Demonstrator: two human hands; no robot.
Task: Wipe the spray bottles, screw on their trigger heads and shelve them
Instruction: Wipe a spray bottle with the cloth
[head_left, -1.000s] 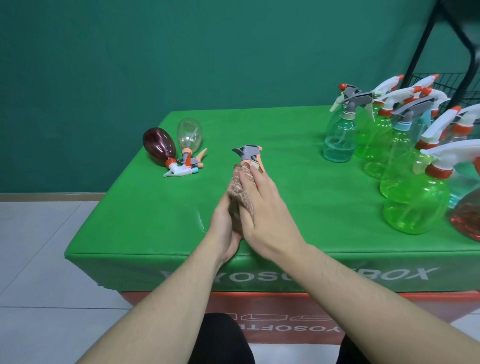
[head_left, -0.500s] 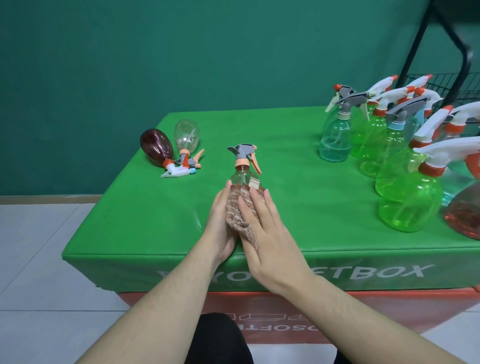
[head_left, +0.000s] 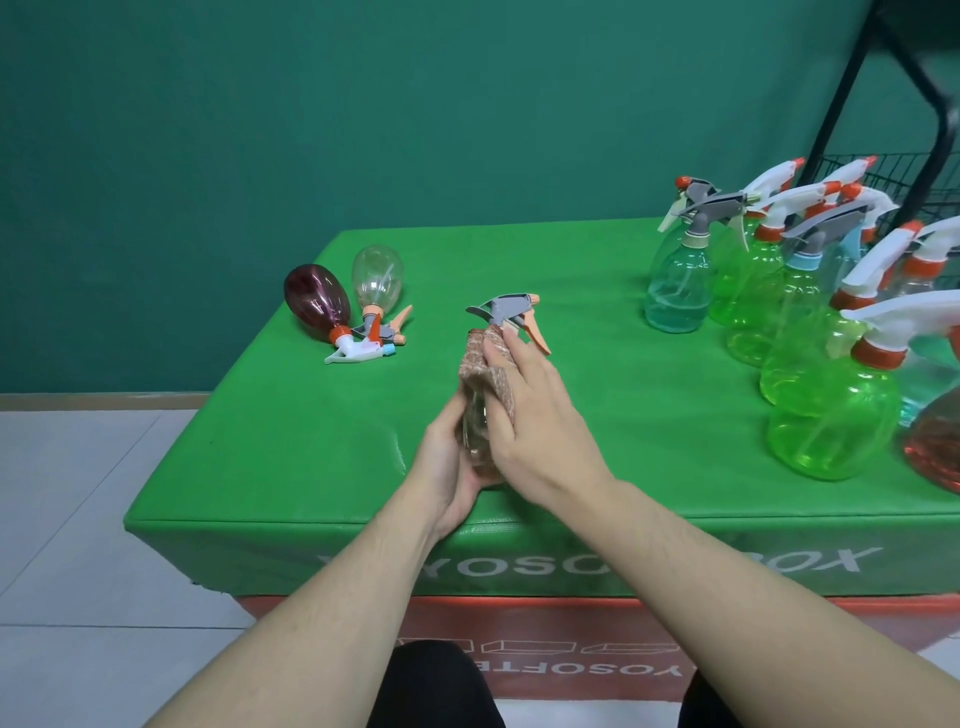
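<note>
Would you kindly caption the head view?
Left hand holds a clear spray bottle while right hand wipes it with a cloth.

The cloth (head_left: 485, 371) and right hand (head_left: 540, 431) hide most of the clear bottle (head_left: 475, 431). The red bottle (head_left: 935, 441) is cut off at the right edge.
</note>
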